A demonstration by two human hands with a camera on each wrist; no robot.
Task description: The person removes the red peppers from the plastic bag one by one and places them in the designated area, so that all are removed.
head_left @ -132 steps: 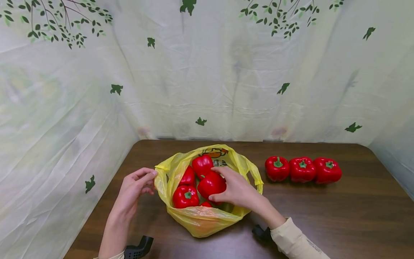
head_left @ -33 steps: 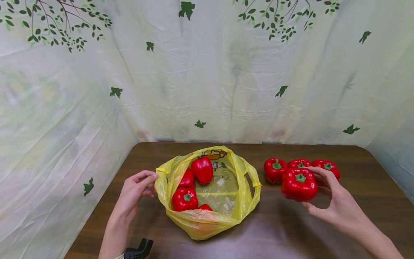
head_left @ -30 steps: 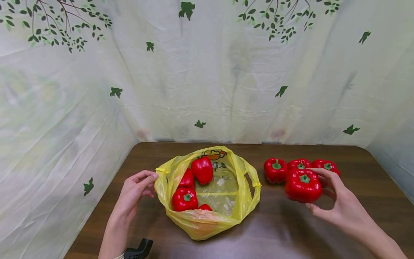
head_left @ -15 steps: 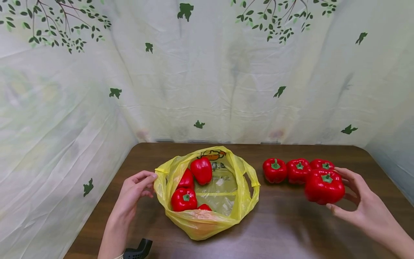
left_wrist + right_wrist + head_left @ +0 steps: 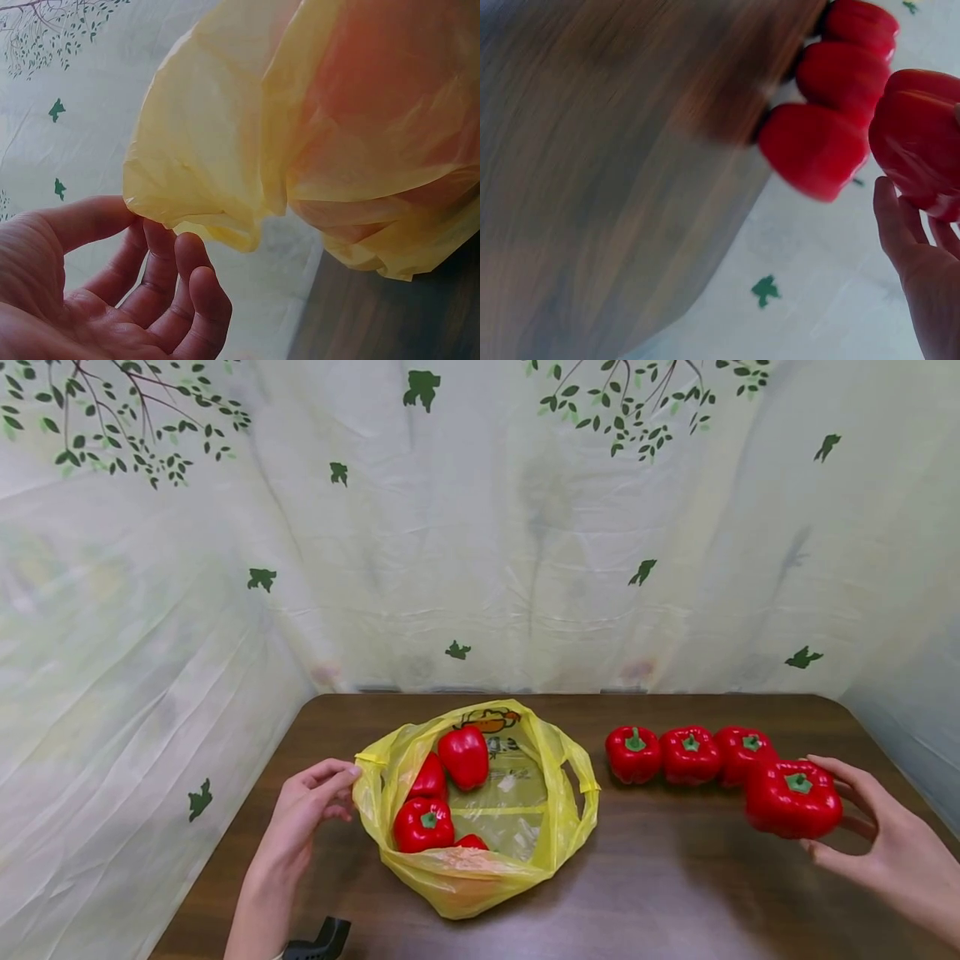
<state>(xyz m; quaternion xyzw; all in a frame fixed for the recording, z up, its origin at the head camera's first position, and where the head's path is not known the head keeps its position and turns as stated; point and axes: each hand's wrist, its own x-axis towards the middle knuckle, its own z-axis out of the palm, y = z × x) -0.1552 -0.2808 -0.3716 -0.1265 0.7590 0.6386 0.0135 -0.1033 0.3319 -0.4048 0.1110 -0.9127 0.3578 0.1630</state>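
Note:
A yellow plastic bag (image 5: 480,885) stands open-mouthed on the table, with several red bell peppers inside, one (image 5: 423,825) showing its green stem. My left hand (image 5: 311,806) pinches the bag's left handle between thumb and index finger; the left wrist view shows the thin film (image 5: 202,150) at the fingertips. Over on the right, my right hand (image 5: 892,835) grips a red bell pepper (image 5: 793,802) above the table. In the right wrist view that pepper (image 5: 919,142) sits between thumb and fingers, partly cut off by the frame edge.
Three more red bell peppers (image 5: 690,755) stand in a row at the back right of the brown wooden table (image 5: 652,893). Behind the table hangs a pale curtain (image 5: 525,568) printed with leaves. A black wrist mount (image 5: 318,941) shows by the left forearm.
My right hand lifted a bell pepper out of the bag and carried it right, past the three in the row. The left hand has stayed at the bag's handle.

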